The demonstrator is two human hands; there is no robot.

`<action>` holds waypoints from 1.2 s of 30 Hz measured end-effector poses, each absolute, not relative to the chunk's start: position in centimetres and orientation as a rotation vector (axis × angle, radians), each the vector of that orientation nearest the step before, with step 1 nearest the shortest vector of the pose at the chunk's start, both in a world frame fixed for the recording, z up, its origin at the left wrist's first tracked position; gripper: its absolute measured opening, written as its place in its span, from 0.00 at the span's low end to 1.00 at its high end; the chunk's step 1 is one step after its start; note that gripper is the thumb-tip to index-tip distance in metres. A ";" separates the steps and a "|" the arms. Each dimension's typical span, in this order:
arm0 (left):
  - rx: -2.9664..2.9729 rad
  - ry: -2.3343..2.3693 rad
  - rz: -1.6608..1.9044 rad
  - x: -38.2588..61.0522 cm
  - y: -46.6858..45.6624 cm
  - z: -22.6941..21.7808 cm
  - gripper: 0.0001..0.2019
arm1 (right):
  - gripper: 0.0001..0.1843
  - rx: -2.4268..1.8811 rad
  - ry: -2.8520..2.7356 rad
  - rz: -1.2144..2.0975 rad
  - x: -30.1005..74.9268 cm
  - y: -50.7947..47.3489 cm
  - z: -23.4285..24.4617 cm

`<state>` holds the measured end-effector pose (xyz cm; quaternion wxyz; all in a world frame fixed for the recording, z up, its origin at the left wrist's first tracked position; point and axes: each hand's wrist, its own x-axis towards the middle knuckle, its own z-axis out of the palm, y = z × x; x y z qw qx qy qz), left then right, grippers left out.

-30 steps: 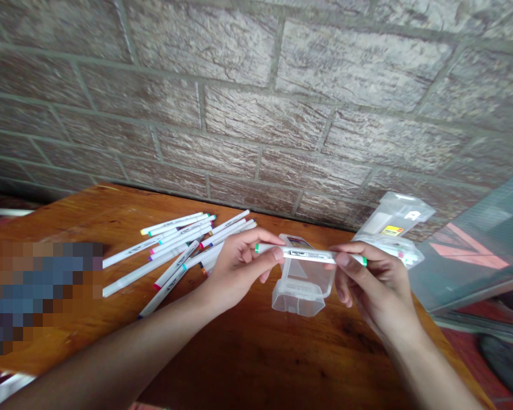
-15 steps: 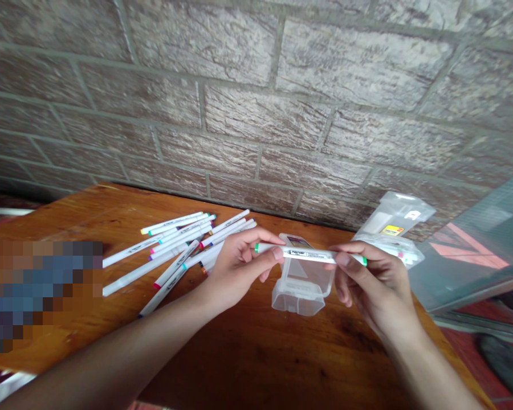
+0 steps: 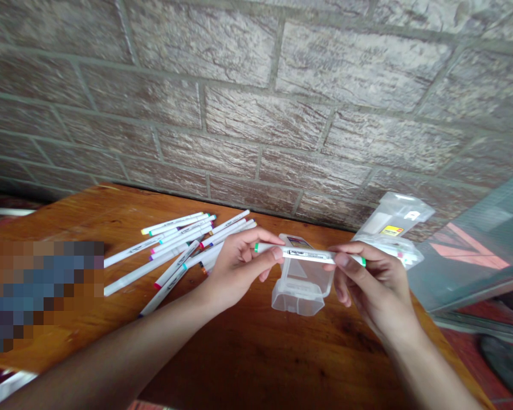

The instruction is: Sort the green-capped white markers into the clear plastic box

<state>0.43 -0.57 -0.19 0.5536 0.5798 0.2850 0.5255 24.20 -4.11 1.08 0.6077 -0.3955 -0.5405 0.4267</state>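
A white marker with green ends (image 3: 308, 254) is held level between both hands above the wooden table (image 3: 248, 353). My left hand (image 3: 239, 265) pinches its left end with thumb and fingers. My right hand (image 3: 370, 282) pinches its right end. Directly under the marker stands a clear plastic marker case (image 3: 301, 285), with nothing visible inside. Several white markers with coloured ends (image 3: 179, 245) lie scattered on the table to the left of my left hand.
A brick wall (image 3: 256, 102) runs right behind the table. A clear plastic lid or package with a yellow label (image 3: 395, 225) lies at the table's back right. A glass panel (image 3: 474, 250) stands to the right. A blurred patch covers the left edge.
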 end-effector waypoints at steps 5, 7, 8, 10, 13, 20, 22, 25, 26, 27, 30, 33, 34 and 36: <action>1.375 0.677 1.236 0.4 -0.6 -0.1 0.14 | 0.08 -0.917 -1.253 0.977 24.1 -4.1 1.2; 1.372 0.677 1.236 0.4 -0.5 -0.1 0.14 | 0.08 -0.910 -1.256 0.974 24.1 -4.2 1.2; 1.370 0.678 1.235 0.4 -0.5 -0.1 0.14 | 0.08 -0.910 -1.256 0.975 24.1 -4.2 1.2; 1.368 0.680 1.233 0.4 -0.5 -0.1 0.14 | 0.08 -0.909 -1.254 0.979 24.2 -4.2 1.1; 1.375 0.682 1.227 0.4 -0.5 -0.2 0.14 | 0.08 -0.897 -1.254 0.987 24.3 -4.2 1.0; 1.362 0.660 1.238 0.4 -0.5 -0.3 0.13 | 0.06 -0.886 -1.260 1.002 24.1 -4.3 1.3; 1.360 0.649 1.242 0.3 -0.5 -0.4 0.12 | 0.07 -0.874 -1.265 1.001 24.1 -4.4 1.4; 1.371 0.637 1.247 0.3 -0.4 -0.6 0.11 | 0.07 -0.866 -1.261 1.011 24.1 -4.4 1.4; 1.377 0.635 1.246 0.3 -0.4 -0.6 0.11 | 0.07 -0.866 -1.261 1.015 24.1 -4.4 1.3; 1.382 0.633 1.246 0.3 -0.3 -0.7 0.11 | 0.07 -0.864 -1.263 1.016 24.2 -4.4 1.3; 1.386 0.618 1.251 0.2 -0.2 -1.0 0.11 | 0.07 -0.849 -1.283 1.009 24.2 -4.3 1.1; 1.388 0.613 1.252 0.1 -0.2 -1.1 0.12 | 0.06 -0.845 -1.291 1.005 24.2 -4.2 1.0; 1.388 0.617 1.252 0.1 -0.2 -1.2 0.11 | 0.06 -0.847 -1.290 1.006 24.2 -4.2 1.0; 1.387 0.624 1.251 0.1 -0.2 -1.1 0.11 | 0.06 -0.848 -1.289 1.007 24.3 -4.2 1.0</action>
